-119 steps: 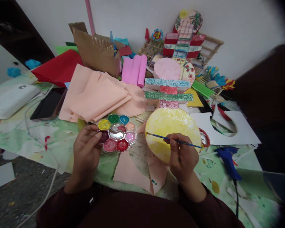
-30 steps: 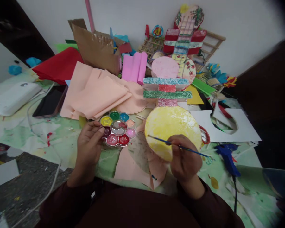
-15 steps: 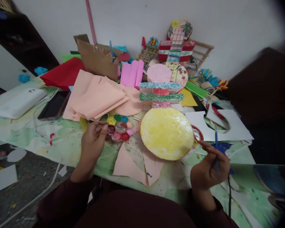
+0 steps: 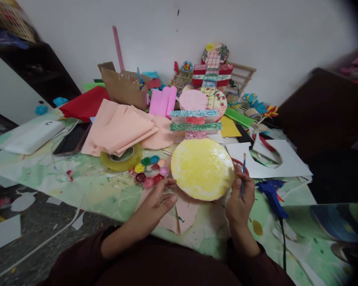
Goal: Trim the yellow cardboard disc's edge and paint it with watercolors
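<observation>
Peach paper (image 4: 119, 125) partly covered a tape roll (image 4: 122, 165); the right hand (image 4: 239, 201) partly hid a red loop (image 4: 238, 161). Whether the left hand (image 4: 155, 203) touched the yellow disc (image 4: 202, 169) was unclear.

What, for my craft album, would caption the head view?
A left hand and a right hand holding a blue paintbrush flank a yellow disc beside a paint palette.

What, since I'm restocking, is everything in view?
Front craft: one, multicoloured, centre
Palette: one, multicoloured, left of craft
Brush: one, blue, right of craft
Tape roll: one, yellowish, left
Glue gun: one, blue, right
Phone: one, black, left
Device: one, white, far left
Folded paper: several, peach, left
Paper stack: one, red, back
Rolled sheet: one, pink, back
Cardboard: one, brown, back
Rear craft: one, multicoloured, back
Scraps: uncounted, mixed, scattered
Left hand: one, dark sleeve, near craft
Right hand: one, dark sleeve, holding brush
</observation>
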{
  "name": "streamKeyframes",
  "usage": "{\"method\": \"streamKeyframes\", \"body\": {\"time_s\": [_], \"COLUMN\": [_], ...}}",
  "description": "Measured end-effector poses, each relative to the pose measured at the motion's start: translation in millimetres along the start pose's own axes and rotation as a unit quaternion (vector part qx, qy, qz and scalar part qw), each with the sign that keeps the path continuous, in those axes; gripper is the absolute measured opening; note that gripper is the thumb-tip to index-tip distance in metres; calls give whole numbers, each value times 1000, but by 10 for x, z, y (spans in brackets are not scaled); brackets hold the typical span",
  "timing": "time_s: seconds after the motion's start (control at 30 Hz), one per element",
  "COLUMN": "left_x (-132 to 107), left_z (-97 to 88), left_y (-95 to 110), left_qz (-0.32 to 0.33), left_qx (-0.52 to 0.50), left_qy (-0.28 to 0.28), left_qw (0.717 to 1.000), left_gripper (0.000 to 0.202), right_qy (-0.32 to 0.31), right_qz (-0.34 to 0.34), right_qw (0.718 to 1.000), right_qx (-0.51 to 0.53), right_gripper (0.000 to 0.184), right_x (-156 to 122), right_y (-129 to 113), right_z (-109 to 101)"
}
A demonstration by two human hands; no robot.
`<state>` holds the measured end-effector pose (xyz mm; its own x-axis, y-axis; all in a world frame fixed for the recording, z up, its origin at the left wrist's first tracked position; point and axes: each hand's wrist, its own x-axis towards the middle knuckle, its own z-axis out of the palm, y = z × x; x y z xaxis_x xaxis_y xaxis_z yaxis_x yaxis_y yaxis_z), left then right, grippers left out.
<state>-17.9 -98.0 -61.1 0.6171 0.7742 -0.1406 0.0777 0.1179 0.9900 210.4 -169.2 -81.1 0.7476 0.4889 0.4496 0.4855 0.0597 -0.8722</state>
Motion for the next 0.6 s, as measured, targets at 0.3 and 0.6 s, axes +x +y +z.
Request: {"method": "streamKeyframes", "body": {"time_s": [0.3, 0.6], "left_x": [56, 129], "left_z": [128, 212], "left_y": [-162, 120], "left_qz": [10, 41], "left_qx": [-167, -304], "left_qy": [36, 101], "left_qw": [985, 946], "left_gripper": [37, 25], "right_qy": [13, 84], "right_qz": [107, 147], "right_qw": [992, 964], "right_qx": [72, 206], "right_gripper": [28, 29], "right_x": [45, 153], "right_y": [164, -21], "right_z": [60, 16]}}
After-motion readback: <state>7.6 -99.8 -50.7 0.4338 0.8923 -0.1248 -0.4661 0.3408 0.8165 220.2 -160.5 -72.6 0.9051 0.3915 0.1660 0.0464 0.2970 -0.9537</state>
